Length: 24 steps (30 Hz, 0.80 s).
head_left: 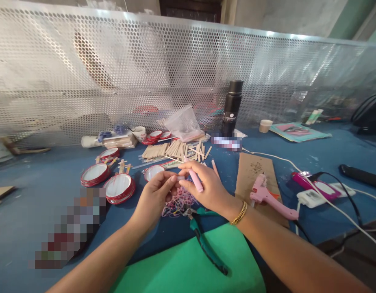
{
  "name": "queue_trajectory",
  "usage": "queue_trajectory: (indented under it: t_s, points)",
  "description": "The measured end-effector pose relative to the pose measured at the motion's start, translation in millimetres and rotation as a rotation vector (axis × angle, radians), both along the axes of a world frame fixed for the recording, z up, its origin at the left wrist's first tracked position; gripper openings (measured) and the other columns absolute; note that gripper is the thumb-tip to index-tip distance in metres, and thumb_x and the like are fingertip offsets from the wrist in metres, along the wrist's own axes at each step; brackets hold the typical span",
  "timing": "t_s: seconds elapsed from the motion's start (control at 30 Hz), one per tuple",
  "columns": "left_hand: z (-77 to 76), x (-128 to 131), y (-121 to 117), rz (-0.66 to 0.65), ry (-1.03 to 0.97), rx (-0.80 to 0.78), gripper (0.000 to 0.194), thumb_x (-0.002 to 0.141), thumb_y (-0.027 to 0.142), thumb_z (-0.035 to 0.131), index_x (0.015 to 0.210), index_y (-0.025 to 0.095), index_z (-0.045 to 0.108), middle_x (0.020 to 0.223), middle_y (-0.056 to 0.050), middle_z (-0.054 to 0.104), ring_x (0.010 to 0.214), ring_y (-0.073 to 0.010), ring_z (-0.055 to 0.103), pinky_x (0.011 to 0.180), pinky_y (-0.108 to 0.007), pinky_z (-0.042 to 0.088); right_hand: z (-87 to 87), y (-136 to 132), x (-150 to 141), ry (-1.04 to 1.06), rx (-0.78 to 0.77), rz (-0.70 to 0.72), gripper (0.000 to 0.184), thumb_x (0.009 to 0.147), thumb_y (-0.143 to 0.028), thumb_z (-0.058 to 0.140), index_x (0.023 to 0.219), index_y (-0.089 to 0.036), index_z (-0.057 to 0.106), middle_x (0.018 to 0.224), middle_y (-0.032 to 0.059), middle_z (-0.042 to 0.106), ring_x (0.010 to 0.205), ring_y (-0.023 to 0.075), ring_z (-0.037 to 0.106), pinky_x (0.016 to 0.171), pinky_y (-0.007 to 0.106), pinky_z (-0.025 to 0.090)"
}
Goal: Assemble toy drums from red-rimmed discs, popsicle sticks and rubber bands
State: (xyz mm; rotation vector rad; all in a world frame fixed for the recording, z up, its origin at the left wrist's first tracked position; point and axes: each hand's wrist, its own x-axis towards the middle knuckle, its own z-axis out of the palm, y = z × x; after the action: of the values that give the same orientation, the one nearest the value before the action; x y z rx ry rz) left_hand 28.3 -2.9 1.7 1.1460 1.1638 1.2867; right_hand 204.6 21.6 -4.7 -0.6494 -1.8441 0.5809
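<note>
My left hand (159,191) is closed, thumb and fingertips pinching a small pale piece (181,178) whose kind I cannot make out. My right hand (207,185) meets it from the other side, its fingers curled round a slim pink pen-shaped tool (196,181). The fingertips of both hands touch or nearly touch around the pale piece. Beneath them lies a tangle of pink and purple rubber bands (178,203). Green-handled pliers (203,240) rest just below, partly over a green sheet (188,268). A round red-rimmed tin lid (154,173) sits behind my left hand.
Red-rimmed round pieces with wooden sticks (119,187) stand at left. Behind are loose craft sticks (175,149) and a black flask (232,108). At right, a pink glue gun (271,199) lies on cardboard (242,175), near a power strip (311,198) and cables. A perforated metal screen (190,73) borders the back.
</note>
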Motion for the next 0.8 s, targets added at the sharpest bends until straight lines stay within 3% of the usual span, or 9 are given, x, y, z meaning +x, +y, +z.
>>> queue_trajectory:
  t_s: [0.07,0.17,0.27,0.43,0.8]
  points:
    - [2.5,0.6,-1.2,0.049,-0.128,-0.020,0.047,0.063,0.053,0.094,0.081,0.017,0.069,0.068,0.002,0.065,0.058,-0.0067,0.051,0.050,-0.016,0.038,5.5,-0.9,2.7,0.120,-0.058,0.027,0.021,0.102,-0.032,0.058,0.118,-0.024,0.070,0.112,0.0065,0.077,0.102,0.0195,0.073,0.093,0.036,0.056]
    - [5.9,1.4,-2.5,0.075,-0.258,-0.060,0.049,0.057,0.046,0.099,0.082,0.017,0.069,0.070,0.003,0.064,0.058,-0.0052,0.048,0.049,-0.014,0.036,9.9,-0.4,5.5,0.284,-0.219,0.041,0.025,0.103,-0.035,0.052,0.110,-0.024,0.073,0.086,0.0021,0.074,0.080,0.0169,0.070,0.075,0.033,0.056]
    - [7.7,2.2,-3.5,0.069,-0.300,-0.088,0.050,0.054,0.044,0.100,0.081,0.016,0.069,0.069,0.003,0.063,0.057,-0.0048,0.047,0.048,-0.013,0.035,7.6,2.5,4.8,0.401,-0.368,0.082,0.011,0.094,-0.031,0.061,0.095,-0.022,0.067,0.067,-0.0037,0.063,0.062,0.0138,0.060,0.061,0.028,0.050]
    - [7.2,4.4,-5.3,0.059,-0.282,-0.081,0.048,0.055,0.045,0.100,0.080,0.017,0.070,0.069,0.003,0.064,0.057,-0.0051,0.048,0.049,-0.013,0.037,1.8,3.9,1.2,0.401,-0.414,0.102,0.016,0.090,-0.030,0.064,0.078,-0.022,0.057,0.067,-0.0034,0.062,0.065,0.0131,0.059,0.064,0.028,0.048]
    - [11.4,-1.1,-2.3,0.010,-0.208,0.008,0.040,0.055,0.038,0.101,0.076,0.017,0.075,0.066,0.001,0.069,0.060,-0.0073,0.058,0.054,-0.015,0.046,-5.1,8.0,-1.9,0.455,-0.506,0.203,0.022,0.086,-0.041,0.074,0.082,-0.022,0.064,0.070,-0.0015,0.069,0.069,0.0153,0.066,0.070,0.032,0.052]
